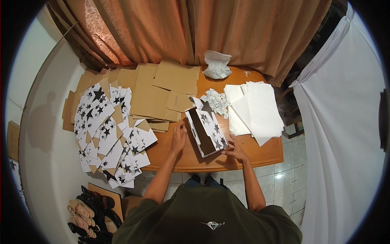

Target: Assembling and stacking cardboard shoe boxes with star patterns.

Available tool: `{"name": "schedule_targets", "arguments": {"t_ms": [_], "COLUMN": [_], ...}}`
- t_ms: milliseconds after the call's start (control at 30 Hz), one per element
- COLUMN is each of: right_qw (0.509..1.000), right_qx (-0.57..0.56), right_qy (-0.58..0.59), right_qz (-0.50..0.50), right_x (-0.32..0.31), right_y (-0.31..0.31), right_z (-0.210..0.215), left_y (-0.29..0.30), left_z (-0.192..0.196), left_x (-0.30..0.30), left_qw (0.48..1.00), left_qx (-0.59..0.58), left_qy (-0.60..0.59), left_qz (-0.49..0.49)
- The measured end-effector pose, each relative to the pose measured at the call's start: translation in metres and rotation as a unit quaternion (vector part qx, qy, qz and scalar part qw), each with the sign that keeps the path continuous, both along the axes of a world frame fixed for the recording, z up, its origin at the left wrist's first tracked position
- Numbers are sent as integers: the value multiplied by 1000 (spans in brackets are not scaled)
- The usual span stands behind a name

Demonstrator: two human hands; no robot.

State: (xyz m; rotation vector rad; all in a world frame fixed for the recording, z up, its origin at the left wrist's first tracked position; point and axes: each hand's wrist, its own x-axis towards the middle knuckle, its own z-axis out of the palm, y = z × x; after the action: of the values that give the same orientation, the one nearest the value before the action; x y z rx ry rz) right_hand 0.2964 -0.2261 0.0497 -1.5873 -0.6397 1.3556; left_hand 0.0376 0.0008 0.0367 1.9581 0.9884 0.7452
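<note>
A white cardboard box printed with black stars (211, 131) stands on the wooden table right in front of me, turned at a slant. Its long opening shows a dark brown inside, and a flap sticks up at its far end. To the left of the box, my left hand (178, 137) is held apart from it with nothing in it, its fingers loosely bent but apart. My right hand (237, 151) has its fingers spread at the near right corner of the box. Whether those fingertips touch the box I cannot tell.
Flat star-printed box blanks (99, 134) lie heaped at the left, with brown cardboard sheets (148, 91) behind. Small white packets (215, 101) sit beyond the box, near a clear plastic bag (217, 67). White paper sheets (260, 112) are stacked at the right. Shoes (95, 213) stand lower left.
</note>
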Motion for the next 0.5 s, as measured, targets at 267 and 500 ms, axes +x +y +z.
{"name": "schedule_targets", "arguments": {"t_ms": [267, 500], "right_qw": [994, 976], "right_qx": [33, 84], "right_qy": [89, -37], "right_qz": [-53, -199], "right_x": [-10, 7], "right_y": [12, 20], "right_z": [-51, -41], "left_y": [85, 53], "left_z": [-5, 16], "left_x": [42, 9], "left_qw": [988, 998], "left_qx": [-64, 34], "left_qy": [108, 61], "left_qz": [-93, 5]}}
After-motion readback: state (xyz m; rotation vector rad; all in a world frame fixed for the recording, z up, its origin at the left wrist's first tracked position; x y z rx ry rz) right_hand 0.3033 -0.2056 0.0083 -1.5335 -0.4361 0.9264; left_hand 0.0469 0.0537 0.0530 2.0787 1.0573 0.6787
